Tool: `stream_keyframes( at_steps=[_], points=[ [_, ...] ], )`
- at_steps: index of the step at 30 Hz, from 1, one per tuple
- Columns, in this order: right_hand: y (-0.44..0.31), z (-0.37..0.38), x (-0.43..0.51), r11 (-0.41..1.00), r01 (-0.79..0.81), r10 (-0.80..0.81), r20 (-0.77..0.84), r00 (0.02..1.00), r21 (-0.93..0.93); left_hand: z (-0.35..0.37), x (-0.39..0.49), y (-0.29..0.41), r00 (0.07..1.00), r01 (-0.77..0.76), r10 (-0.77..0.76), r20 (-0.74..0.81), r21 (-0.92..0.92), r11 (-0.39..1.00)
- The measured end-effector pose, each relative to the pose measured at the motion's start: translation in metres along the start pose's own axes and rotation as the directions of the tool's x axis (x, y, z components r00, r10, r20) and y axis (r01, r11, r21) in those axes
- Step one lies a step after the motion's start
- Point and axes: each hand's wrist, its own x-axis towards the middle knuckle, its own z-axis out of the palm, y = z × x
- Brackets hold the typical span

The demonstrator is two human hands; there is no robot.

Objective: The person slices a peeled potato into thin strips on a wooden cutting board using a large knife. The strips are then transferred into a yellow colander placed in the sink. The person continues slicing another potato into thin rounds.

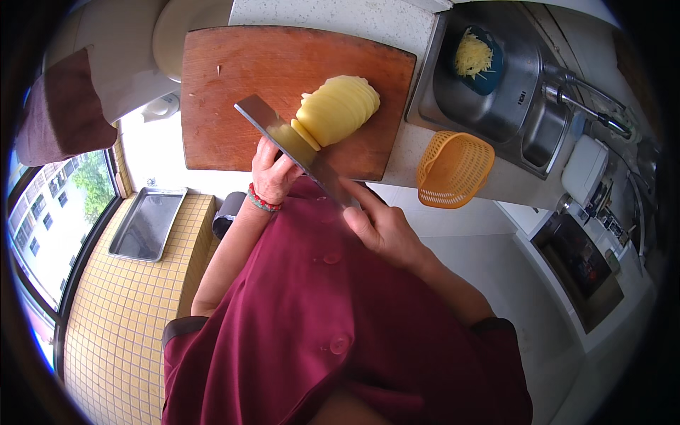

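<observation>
My right hand [385, 228] grips a broad-bladed kitchen cleaver [289, 142] near the front edge of a wooden cutting board [234, 122]. Its blade slants up and to the left over the board. Partly behind the blade is my left hand [273, 167], with a beaded bracelet on the wrist. The blade hides some of its fingertips, so I cannot tell whether they hold anything. Beyond the cleaver, overlapping slices of a peeled pale-yellow vegetable, likely potato [340, 110], lie in a fanned row. One slice [305, 135] rests close against the blade.
Right of the board is a steel sink [451, 106], holding a blue-green container [486, 79] of pale shreds [474, 56]. An orange plastic basket [457, 170] stands on the counter's front edge. A metal tray [149, 223] lies on the yellow-tiled ledge [122, 297] at left, beside a window.
</observation>
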Motion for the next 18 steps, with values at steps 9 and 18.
stream_keyframes(
  at_steps=[9, 18],
  points=[
    [0.002, 0.013, 0.034, 0.975, 0.206, -0.196, -0.107, 0.975, 0.089, -0.012, 0.022, 0.018, 0.96, -0.255, 0.266, -0.086, 0.115, 0.96],
    [0.013, 0.022, 0.085, 0.939, 0.34, -0.329, -0.166, 0.93, 0.043, -0.01, 0.028, 0.022, 0.946, -0.282, 0.295, -0.135, 0.104, 0.954]
  ],
)
